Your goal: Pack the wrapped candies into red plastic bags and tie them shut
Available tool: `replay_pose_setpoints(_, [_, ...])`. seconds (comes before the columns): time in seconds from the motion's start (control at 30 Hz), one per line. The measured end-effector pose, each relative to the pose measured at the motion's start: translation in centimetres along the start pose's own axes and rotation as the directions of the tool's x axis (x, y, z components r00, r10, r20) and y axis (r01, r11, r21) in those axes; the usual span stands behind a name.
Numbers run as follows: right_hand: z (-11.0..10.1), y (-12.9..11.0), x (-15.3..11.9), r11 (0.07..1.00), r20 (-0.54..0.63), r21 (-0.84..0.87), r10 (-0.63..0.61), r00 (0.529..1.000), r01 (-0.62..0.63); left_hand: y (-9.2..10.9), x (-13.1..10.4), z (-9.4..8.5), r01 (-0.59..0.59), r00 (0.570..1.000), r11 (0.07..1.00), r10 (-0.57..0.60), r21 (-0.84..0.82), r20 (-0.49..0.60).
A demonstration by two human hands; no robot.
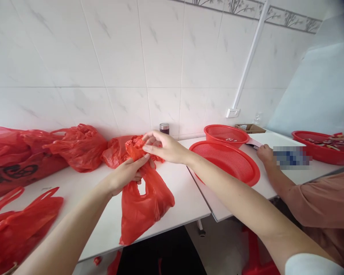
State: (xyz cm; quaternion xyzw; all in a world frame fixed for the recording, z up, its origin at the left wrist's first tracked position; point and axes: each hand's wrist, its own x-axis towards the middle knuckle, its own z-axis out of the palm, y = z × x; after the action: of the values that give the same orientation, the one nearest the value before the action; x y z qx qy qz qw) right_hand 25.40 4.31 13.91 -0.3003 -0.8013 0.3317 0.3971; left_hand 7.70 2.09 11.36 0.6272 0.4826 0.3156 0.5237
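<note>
A red plastic carrier bag point(149, 206) hangs over the table's front edge, its handle loop showing a white gap. My left hand point(129, 172) is closed around the gathered upper part of this bag, thumb on top. Just above it, my right hand point(163, 147) has its fingers curled at the bag's crumpled top, pinching the plastic; its fingertips are partly hidden. Behind my hands, another bunched red plastic bag point(114, 152) lies on the white table point(103, 206). What the bags contain cannot be seen.
More red bags point(83, 149) line the left, with another bag point(25, 225) nearer. A dark jar point(164, 128) stands by the wall. Red baskets point(253, 168) occupy the adjoining table. A co-worker's hand point(265, 153) holds a dark-handled item there; a red basin point(329, 154) holds small packets.
</note>
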Motion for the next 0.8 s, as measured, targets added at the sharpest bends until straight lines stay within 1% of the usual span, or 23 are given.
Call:
replay_pose_setpoints(0.1, [0.1, 2.6, -0.9, 0.995, 0.128, 0.045, 0.079, 0.989, -0.085, -0.8, 0.0, -0.9, 0.013, 0.999, 0.994, -0.007, -0.112, 0.053])
replay_pose_setpoints(0.13, [0.1, 3.0, -1.4, 0.992, 0.137, 0.082, 0.088, 0.987, -0.1, -1.2, 0.0, -1.2, -0.003, 0.997, 0.991, 0.013, -0.136, 0.075])
replay_pose_setpoints(0.23, [0.0, 2.6, -2.8, 0.976, 0.089, 0.199, 0.069, 0.994, -0.085, -2.1, 0.3, -2.0, -0.071, 0.994, 0.988, 0.082, -0.137, 0.077])
replay_pose_setpoints(0.3, [-0.1, 1.8, -3.5, 0.97, 0.087, 0.235, 0.042, 0.995, -0.061, -2.4, 0.4, -2.4, -0.085, 0.993, 0.989, 0.093, -0.12, 0.067])
replay_pose_setpoints(0.37, [0.3, 1.6, -3.5, 0.985, 0.047, 0.171, 0.029, 0.998, -0.036, -2.4, 0.4, -2.5, -0.079, 0.993, 0.989, 0.088, -0.121, 0.073])
replay_pose_setpoints(0.43, [1.0, 2.4, -3.0, 0.997, -0.002, 0.061, 0.039, 0.999, -0.038, -2.1, 0.3, -2.5, -0.076, 0.992, 0.992, 0.085, -0.098, 0.091])
replay_pose_setpoints(0.47, [1.4, 3.0, -2.6, 0.998, -0.001, 0.032, 0.051, 0.999, -0.051, -1.9, 0.2, -2.4, -0.08, 0.991, 0.994, 0.087, -0.069, 0.101])
replay_pose_setpoints(0.53, [2.1, 4.2, -1.7, 0.996, 0.024, 0.055, 0.066, 0.998, -0.067, -1.6, 0.1, -2.2, -0.097, 0.988, 0.995, 0.099, -0.028, 0.122])
replay_pose_setpoints(0.57, [2.3, 4.5, -1.4, 0.994, 0.007, 0.085, 0.061, 0.998, -0.062, -1.6, 0.1, -2.3, -0.102, 0.987, 0.994, 0.106, -0.044, 0.122])
replay_pose_setpoints(0.6, [2.3, 4.5, -1.2, 0.992, -0.042, 0.114, 0.052, 0.998, -0.047, -1.7, 0.1, -2.4, -0.104, 0.987, 0.991, 0.113, -0.088, 0.11])
replay_pose_setpoints(0.67, [2.0, 3.9, -1.5, 0.988, -0.147, 0.154, 0.027, 0.989, -0.004, -2.0, 0.3, -2.8, -0.1, 0.991, 0.971, 0.118, -0.217, 0.07])
replay_pose_setpoints(0.7, [1.7, 3.2, -1.8, 0.987, -0.148, 0.162, 0.01, 0.989, 0.014, -2.2, 0.3, -3.1, -0.1, 0.991, 0.958, 0.119, -0.269, 0.056])
replay_pose_setpoints(0.73, [1.4, 2.5, -2.2, 0.986, -0.101, 0.162, -0.015, 0.995, 0.032, -2.3, 0.4, -3.4, -0.103, 0.991, 0.949, 0.124, -0.297, 0.054])
replay_pose_setpoints(0.8, [1.1, 1.3, -3.1, 0.985, 0.062, 0.152, -0.091, 0.994, 0.08, -2.5, 0.3, -3.7, -0.122, 0.986, 0.954, 0.149, -0.273, 0.078])
